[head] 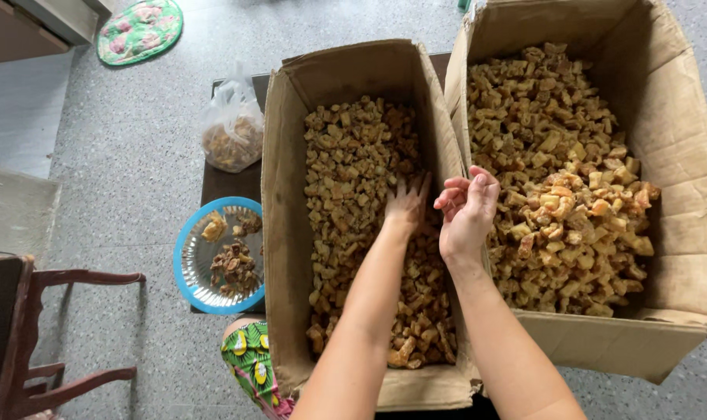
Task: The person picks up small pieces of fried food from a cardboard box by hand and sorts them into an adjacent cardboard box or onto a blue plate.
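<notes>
Two open cardboard boxes stand side by side, both filled with small golden-brown fried chunks. My left hand (406, 204) reaches down into the left box (280, 233), palm down with fingers spread on the chunks (346, 171). My right hand (468, 210) hovers above the shared edge between the boxes, fingers curled inward; I cannot see anything in it. The right box (680, 132) holds a deeper heap of lighter chunks (556, 163).
A blue-rimmed plate (194, 264) with a few darker pieces sits left of the boxes on a dark low table (221, 183). A clear plastic bag of chunks (231, 128) lies behind it. A wooden chair (27, 327) stands at the left; a round floral mat (140, 29) lies on the speckled floor.
</notes>
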